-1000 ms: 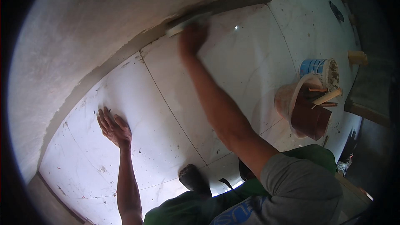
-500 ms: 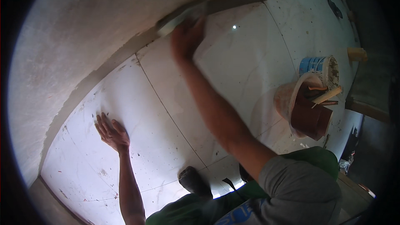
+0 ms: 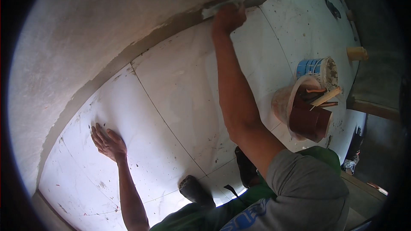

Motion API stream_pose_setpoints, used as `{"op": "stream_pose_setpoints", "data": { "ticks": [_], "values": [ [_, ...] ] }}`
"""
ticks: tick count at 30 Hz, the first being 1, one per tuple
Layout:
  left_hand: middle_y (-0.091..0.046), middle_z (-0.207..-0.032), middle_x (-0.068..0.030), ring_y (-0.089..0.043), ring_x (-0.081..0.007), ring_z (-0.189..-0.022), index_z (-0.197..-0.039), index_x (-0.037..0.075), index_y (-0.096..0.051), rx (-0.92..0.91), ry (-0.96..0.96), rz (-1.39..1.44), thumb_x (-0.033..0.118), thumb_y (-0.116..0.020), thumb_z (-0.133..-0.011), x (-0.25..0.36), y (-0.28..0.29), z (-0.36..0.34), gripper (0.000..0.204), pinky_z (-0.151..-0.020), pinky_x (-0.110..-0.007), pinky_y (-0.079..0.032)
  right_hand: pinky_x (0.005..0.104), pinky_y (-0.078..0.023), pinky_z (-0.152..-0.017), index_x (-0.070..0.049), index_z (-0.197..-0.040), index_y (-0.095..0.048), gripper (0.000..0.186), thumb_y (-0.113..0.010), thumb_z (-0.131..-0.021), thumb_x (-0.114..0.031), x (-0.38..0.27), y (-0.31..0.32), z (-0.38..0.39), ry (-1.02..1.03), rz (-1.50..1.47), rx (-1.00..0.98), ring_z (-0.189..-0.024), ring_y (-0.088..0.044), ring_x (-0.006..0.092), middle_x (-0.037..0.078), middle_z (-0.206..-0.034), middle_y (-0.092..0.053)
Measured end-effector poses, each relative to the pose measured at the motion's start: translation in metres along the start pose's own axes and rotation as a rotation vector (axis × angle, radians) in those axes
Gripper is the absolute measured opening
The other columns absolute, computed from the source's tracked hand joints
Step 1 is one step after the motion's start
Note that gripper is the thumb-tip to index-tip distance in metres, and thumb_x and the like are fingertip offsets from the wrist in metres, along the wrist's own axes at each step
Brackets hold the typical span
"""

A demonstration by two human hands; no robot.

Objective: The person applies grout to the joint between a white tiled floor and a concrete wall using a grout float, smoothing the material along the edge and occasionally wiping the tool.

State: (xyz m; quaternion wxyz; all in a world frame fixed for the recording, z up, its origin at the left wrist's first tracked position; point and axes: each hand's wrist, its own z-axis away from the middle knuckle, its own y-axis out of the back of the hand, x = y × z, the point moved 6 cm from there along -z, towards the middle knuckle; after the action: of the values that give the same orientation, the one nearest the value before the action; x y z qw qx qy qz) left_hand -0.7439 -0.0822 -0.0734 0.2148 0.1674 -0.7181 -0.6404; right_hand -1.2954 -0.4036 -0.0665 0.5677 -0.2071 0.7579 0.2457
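My right hand [image 3: 230, 18] is closed round a flat plastering trowel [image 3: 209, 13], partly hidden by my fingers. The trowel lies against a darker grey strip of mortar [image 3: 171, 25] along the foot of the wall [image 3: 98, 25], where it meets the tiles. Far to the left, my left hand [image 3: 108, 143] rests palm down on the white tiled floor [image 3: 180, 77], its fingers stretched out and nothing in it.
Right of my right arm stand a blue pail [image 3: 309, 67] crusted with residue and a tilted pinkish basin [image 3: 282, 105]. A brown container [image 3: 311, 122] and a wooden-handled tool [image 3: 326, 97] lie in the basin. A dark object [image 3: 332, 8] lies at the far right.
My right hand has slid the trowel to the right along the mortar strip. My left hand stays flat on the floor, while the whole view has shifted slightly.
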Motion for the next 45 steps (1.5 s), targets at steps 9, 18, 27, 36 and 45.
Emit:
{"op": "stream_pose_setpoints", "data": {
  "ticks": [9,18,27,36,45],
  "values": [
    [-0.037,-0.172,-0.0032,-0.033,-0.0269,-0.159,-0.163,0.024,-0.043,0.037,0.069,-0.099,0.048,-0.038,-0.111,-0.043,0.023,-0.012,0.058,-0.124,-0.059,-0.034,0.0531,-0.052,-0.100,0.013,-0.121,-0.067,0.039,-0.054,-0.098,-0.016,-0.077,-0.025,0.062,0.198,0.016,0.118,-0.114,-0.066,0.0508,0.032,-0.115,-0.071],
    [-0.035,-0.173,-0.0028,-0.033,-0.0270,-0.159,-0.165,0.022,-0.041,0.052,0.033,-0.135,0.050,-0.038,-0.111,-0.048,0.010,-0.012,0.061,-0.124,-0.057,-0.034,0.0517,-0.054,-0.087,0.011,-0.108,-0.067,0.031,-0.060,-0.098,-0.018,-0.056,-0.038,0.103,0.290,0.068,0.116,-0.090,-0.070,0.0400,0.026,-0.103,-0.075],
    [-0.035,-0.174,-0.0010,-0.031,-0.0264,-0.160,-0.165,0.022,-0.040,0.001,0.061,-0.098,0.050,-0.036,-0.111,-0.015,-0.004,-0.007,0.061,-0.124,-0.057,-0.034,0.0494,-0.055,-0.092,0.014,-0.120,-0.067,0.038,-0.055,-0.098,-0.014,0.014,-0.001,0.026,0.101,0.015,0.049,-0.095,-0.071,0.0397,0.029,-0.102,-0.073],
    [-0.037,-0.172,-0.0028,-0.034,-0.0264,-0.159,-0.166,0.022,-0.040,0.009,0.039,-0.101,0.047,-0.040,-0.112,-0.016,-0.012,-0.002,0.060,-0.124,-0.055,-0.035,0.0444,-0.053,-0.094,0.010,-0.132,-0.067,0.043,-0.053,-0.098,-0.012,0.000,0.014,-0.019,0.083,0.202,0.005,-0.100,-0.072,0.0366,0.030,-0.107,-0.074],
    [-0.038,-0.172,-0.0027,-0.035,-0.0263,-0.158,-0.164,0.022,-0.043,0.013,0.023,-0.071,0.049,-0.040,-0.112,-0.013,-0.014,0.001,0.059,-0.121,-0.055,-0.037,0.0445,-0.056,-0.088,0.012,-0.126,-0.069,0.035,-0.053,-0.106,-0.012,0.036,0.018,-0.065,-0.395,-0.684,-0.007,-0.093,-0.071,0.0294,0.017,-0.109,-0.075]
  ]
}}
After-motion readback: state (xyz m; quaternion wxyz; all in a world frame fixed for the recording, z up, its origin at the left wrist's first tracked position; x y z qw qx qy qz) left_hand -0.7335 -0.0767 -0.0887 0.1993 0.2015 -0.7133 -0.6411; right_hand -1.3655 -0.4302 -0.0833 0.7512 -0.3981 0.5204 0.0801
